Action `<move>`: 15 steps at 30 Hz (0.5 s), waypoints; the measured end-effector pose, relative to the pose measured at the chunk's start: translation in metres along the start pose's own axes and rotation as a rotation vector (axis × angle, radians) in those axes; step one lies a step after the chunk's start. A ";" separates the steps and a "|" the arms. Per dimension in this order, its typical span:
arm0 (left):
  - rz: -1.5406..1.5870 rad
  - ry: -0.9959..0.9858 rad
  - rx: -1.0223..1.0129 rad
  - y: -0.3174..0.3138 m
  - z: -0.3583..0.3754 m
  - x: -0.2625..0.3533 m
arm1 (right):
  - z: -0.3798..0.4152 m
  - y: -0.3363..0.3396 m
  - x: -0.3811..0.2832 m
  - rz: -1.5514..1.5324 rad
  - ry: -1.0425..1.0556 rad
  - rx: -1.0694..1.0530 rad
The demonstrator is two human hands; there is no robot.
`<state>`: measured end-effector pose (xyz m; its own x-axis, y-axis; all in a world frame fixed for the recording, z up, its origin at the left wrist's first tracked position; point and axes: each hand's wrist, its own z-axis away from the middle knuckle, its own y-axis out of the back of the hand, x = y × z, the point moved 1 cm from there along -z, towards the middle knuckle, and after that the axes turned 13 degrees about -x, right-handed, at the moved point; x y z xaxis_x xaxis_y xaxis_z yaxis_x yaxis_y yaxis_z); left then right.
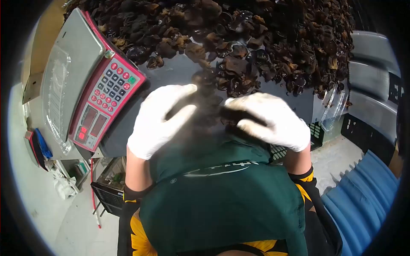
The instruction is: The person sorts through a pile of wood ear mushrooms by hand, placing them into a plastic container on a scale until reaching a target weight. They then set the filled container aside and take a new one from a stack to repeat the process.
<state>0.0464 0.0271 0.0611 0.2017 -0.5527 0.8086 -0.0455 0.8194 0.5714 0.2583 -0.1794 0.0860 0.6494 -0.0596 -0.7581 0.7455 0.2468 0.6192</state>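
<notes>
Wet, dark brown wood ear mushrooms (305, 47) are heaped on the dark tabletop (171, 70). My left hand (160, 119), in a white glove, is beside the near edge of the heap, its thumb and fingers apart with nothing seen between them. Across from it, my right hand (273, 119), also white-gloved, has its fingers bent around a dark wood ear mushroom (230, 115) that shows between thumb and forefinger. Blurred brown pieces lie between the two hands, too smeared to make out singly.
A pink and grey weighing scale (102, 94) stands at the left, with clear plastic trays (57, 94) on its plate. Stacked grey bins (371, 81) and blue corrugated material (363, 205) are at the right. Black crates (109, 198) are below the table. A green apron (222, 200) covers my front.
</notes>
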 end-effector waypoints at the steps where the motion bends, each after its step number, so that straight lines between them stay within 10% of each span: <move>1: 0.041 0.048 0.030 0.005 0.000 0.004 | 0.007 0.009 0.002 -0.016 -0.061 0.072; 6: -0.072 -0.030 0.245 0.010 -0.035 0.007 | -0.005 0.016 0.030 0.108 -0.268 0.683; 11: -0.362 -0.199 0.067 -0.028 -0.064 -0.007 | -0.036 -0.020 0.034 0.529 -0.339 0.233; 15: -0.307 -0.137 -0.013 -0.030 -0.026 -0.009 | -0.018 -0.032 -0.005 0.296 -0.148 0.010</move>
<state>0.0714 0.0112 0.0334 0.0705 -0.7884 0.6111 0.0092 0.6131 0.7900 0.2287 -0.1698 0.0660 0.8522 -0.1264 -0.5077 0.5222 0.2650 0.8106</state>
